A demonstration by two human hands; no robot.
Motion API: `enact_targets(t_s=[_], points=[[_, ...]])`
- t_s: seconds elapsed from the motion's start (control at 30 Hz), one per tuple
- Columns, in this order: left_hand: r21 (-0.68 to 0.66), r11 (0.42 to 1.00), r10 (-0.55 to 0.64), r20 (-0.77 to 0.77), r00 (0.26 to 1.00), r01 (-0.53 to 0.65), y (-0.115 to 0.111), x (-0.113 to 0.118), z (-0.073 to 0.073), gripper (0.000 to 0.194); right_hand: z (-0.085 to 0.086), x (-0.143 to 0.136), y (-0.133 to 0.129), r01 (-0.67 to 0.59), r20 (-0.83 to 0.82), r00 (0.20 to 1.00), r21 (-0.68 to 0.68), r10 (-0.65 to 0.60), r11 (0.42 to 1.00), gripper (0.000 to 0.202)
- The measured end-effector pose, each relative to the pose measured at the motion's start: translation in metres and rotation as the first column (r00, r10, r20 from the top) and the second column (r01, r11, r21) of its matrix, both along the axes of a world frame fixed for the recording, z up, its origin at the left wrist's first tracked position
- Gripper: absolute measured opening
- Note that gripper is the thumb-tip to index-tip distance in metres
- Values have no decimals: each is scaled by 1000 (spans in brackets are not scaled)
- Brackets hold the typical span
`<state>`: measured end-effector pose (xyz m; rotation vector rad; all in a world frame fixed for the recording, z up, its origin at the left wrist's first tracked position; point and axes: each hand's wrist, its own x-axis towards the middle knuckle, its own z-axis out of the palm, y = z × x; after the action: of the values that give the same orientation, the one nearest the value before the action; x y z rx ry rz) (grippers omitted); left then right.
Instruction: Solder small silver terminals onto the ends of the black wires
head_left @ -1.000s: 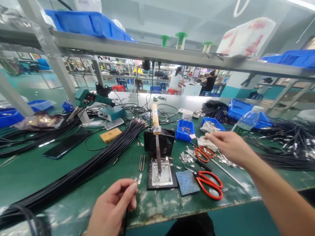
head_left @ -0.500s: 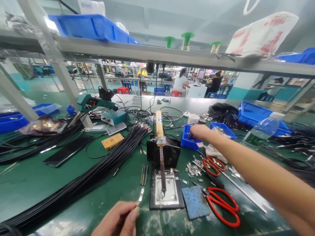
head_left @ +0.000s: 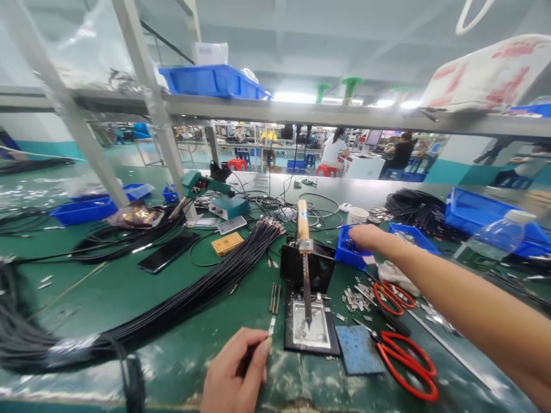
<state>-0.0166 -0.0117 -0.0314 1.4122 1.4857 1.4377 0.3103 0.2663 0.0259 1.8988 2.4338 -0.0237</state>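
Observation:
My left hand [head_left: 236, 370] pinches a small flat metal strip [head_left: 272, 326] between thumb and forefinger, just left of the soldering plate. My right hand [head_left: 365, 236] reaches into a small blue bin [head_left: 352, 259] holding small dark parts; its fingertips are hidden inside. Between the hands, a wooden-handled soldering iron [head_left: 303, 223] rests tilted on a black stand [head_left: 288, 267], its tip down over a shallow silver tray [head_left: 297, 338]. A few thin metal rods [head_left: 274, 298] lie beyond the left fingertips. A blue sponge [head_left: 359, 350] is at the tray's right.
Red-handled scissors [head_left: 408, 367] and small metal pieces [head_left: 357, 301] lie at right, under my right forearm. A thick bundle of black cables [head_left: 193, 298] crosses the left side. A water bottle [head_left: 495, 235] stands at right. A shelf [head_left: 301, 109] spans overhead; people sit farther off.
The view has turned left, so the bench appears shifted to the right. My left hand keeps its pinch on the metal strip, and my right hand stays in the blue bin.

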Motion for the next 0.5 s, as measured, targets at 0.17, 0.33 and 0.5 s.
enact_targets(t_s=[0.17, 0.33, 0.5], points=[[21, 1000, -1, 49, 999, 0, -3, 3, 7, 19, 27, 6, -34, 21, -65, 998, -4, -21, 1000, 36], [31, 997, -79, 134, 988, 76, -3, 0, 12, 23, 49, 28, -123, 103, -262, 962, 82, -78, 991, 32], [-7, 975, -210, 311, 927, 223, -19, -2, 23, 25, 33, 36, -259, 202, -566, 818, 106, -108, 974, 28]])
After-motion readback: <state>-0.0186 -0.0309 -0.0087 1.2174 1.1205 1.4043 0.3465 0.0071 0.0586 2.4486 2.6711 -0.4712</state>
